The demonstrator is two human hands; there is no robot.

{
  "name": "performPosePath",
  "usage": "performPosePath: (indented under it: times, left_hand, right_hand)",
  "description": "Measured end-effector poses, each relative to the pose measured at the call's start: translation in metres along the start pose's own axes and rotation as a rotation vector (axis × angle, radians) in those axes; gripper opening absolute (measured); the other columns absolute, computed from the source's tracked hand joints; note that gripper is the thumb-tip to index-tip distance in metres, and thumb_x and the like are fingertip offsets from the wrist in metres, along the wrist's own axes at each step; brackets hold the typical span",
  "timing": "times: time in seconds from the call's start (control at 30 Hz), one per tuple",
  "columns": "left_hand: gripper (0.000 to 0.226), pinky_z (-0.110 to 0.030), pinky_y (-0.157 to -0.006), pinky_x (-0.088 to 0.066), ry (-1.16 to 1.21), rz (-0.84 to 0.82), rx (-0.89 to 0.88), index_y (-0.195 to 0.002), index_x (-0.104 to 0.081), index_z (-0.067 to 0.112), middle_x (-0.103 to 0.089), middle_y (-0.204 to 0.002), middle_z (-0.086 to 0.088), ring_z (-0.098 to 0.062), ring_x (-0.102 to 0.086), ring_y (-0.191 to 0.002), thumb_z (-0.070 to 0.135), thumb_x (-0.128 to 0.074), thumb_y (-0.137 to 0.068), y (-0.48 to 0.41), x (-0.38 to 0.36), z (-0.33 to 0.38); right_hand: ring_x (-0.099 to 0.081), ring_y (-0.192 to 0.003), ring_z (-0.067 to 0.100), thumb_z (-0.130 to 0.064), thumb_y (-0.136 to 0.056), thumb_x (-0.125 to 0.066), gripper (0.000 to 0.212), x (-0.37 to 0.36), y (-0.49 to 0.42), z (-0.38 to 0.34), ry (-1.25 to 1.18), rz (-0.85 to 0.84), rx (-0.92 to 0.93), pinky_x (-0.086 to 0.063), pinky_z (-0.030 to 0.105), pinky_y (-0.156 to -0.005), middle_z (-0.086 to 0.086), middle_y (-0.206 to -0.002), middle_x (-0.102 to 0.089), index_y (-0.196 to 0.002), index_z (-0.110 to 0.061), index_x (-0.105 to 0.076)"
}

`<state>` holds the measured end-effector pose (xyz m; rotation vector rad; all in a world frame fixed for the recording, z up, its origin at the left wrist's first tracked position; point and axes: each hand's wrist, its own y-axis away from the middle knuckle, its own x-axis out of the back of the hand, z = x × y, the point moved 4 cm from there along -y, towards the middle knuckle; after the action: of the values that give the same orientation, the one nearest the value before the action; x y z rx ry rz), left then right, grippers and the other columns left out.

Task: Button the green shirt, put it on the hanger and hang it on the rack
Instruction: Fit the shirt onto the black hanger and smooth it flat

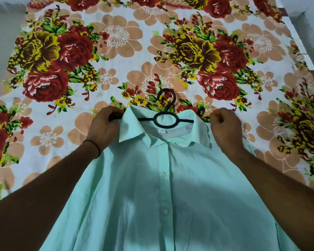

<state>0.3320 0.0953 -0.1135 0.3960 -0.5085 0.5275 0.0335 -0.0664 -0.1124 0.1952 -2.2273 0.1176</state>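
Thin mint-green cloth, the green shirt (163,187) lies front up on the flowered bed (116,51), at its near side, with the black hanger (164,120) in its collar. It looks light and limp, so it is best held at the hanger-backed shoulders. There the left grip (105,124) and right grip (225,127) each clench cloth, forearms stretched forward.

bed: floral sheet (116,57) | walls: pale grey (0,42)
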Motion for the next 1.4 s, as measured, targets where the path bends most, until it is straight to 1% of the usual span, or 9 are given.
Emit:
performPosePath:
  times: [0.1,0.23,0.33,0.43,0.6,0.73,0.83,1.13,1.4]
  left_hand:
    - [0.02,-0.038,-0.087,-0.05,0.199,0.072,0.085,-0.085,-0.067,0.02,-0.067,-0.091,0.001,-0.029,-0.062,-0.096,0.022,-0.047,-0.084,-0.01,-0.001,0.005]
    - [0.042,-0.038,-0.081,-0.05,-0.138,0.055,0.11,-0.086,-0.066,0.021,-0.068,-0.093,-0.002,-0.027,-0.061,-0.091,0.061,-0.061,-0.076,-0.023,-0.008,0.015]
    - [0.031,-0.036,-0.079,-0.049,-0.184,0.051,0.084,-0.085,-0.07,0.015,-0.071,-0.095,-0.012,-0.032,-0.064,-0.095,0.044,-0.068,-0.075,-0.031,-0.018,0.023]
    - [0.025,-0.03,-0.081,-0.046,-0.11,0.137,0.095,-0.103,-0.075,0.014,-0.073,-0.105,-0.011,-0.03,-0.064,-0.101,0.029,-0.071,-0.083,-0.034,-0.021,0.03]
    - [0.021,-0.044,-0.088,-0.055,-0.048,0.087,0.125,-0.099,-0.077,0.015,-0.074,-0.097,-0.01,-0.031,-0.067,-0.098,0.029,-0.072,-0.084,-0.041,-0.026,0.016]
    - [0.042,-0.05,-0.081,-0.057,0.082,0.044,0.134,-0.083,-0.07,0.007,-0.062,-0.069,-0.007,-0.026,-0.059,-0.07,0.046,-0.059,-0.092,-0.036,-0.022,0.011]
    - [0.046,-0.048,-0.083,-0.054,0.035,0.088,0.068,-0.087,-0.07,0.009,-0.069,-0.083,-0.011,-0.033,-0.064,-0.084,0.05,-0.048,-0.096,-0.025,-0.012,0.004]
    - [0.027,-0.041,-0.092,-0.038,-0.202,0.428,-0.112,-0.113,-0.064,0.011,-0.056,-0.112,-0.014,-0.034,-0.051,-0.107,0.024,-0.05,-0.094,0.101,0.007,-0.023]
    - [0.024,-0.04,-0.08,-0.041,-0.215,0.141,-0.115,-0.108,-0.063,0.03,-0.056,-0.108,0.013,-0.018,-0.059,-0.095,0.032,-0.047,-0.091,0.249,-0.031,-0.036]
  right_hand:
    - [-0.055,-0.068,0.012,-0.028,-0.092,-0.059,0.02,-0.002,-0.014,-0.022,-0.126,-0.013,0.033,-0.04,0.032,-0.068,-0.003,-0.073,-0.061,-0.082,-0.012,-0.064]
    - [-0.055,-0.093,0.021,-0.053,-0.084,-0.065,0.033,-0.027,-0.023,-0.04,0.082,-0.277,0.063,-0.044,0.041,-0.087,-0.006,-0.084,-0.062,-0.092,-0.021,-0.07]
    - [-0.062,-0.101,0.032,-0.035,-0.086,-0.068,0.019,-0.038,-0.026,-0.042,0.168,-0.374,0.062,-0.046,0.046,-0.094,0.004,-0.091,-0.07,-0.095,-0.019,-0.075]
    - [-0.062,-0.111,0.035,-0.026,-0.086,-0.069,0.015,-0.033,-0.028,-0.042,0.065,-0.234,0.082,-0.044,0.051,-0.1,0.012,-0.107,-0.072,-0.09,-0.012,-0.074]
    - [-0.064,-0.104,0.03,-0.03,-0.084,-0.073,0.025,-0.032,-0.028,-0.023,-0.044,-0.231,-0.054,-0.048,0.047,-0.098,0.007,-0.11,-0.073,-0.104,-0.015,-0.076]
    - [-0.064,-0.084,0.024,-0.029,-0.09,-0.067,0.018,-0.033,-0.025,-0.019,-0.15,-0.245,-0.052,-0.051,0.041,-0.081,0.005,-0.085,-0.072,-0.087,-0.012,-0.073]
    - [-0.052,-0.07,0.02,-0.042,-0.098,-0.055,0.038,-0.028,-0.018,-0.018,-0.163,-0.187,0.011,-0.042,0.042,-0.07,-0.001,-0.068,-0.055,-0.071,-0.016,-0.057]
    - [-0.049,-0.124,0.023,-0.049,-0.097,-0.047,0.044,-0.005,0.04,-0.008,0.015,0.103,0.092,-0.037,0.044,-0.103,0.0,-0.13,-0.058,-0.13,-0.02,-0.057]
    - [-0.049,-0.113,0.021,-0.027,-0.087,-0.054,0.032,0.008,0.198,0.005,-0.01,-0.026,0.043,-0.026,0.028,-0.092,-0.004,-0.12,-0.055,-0.118,-0.024,-0.061]
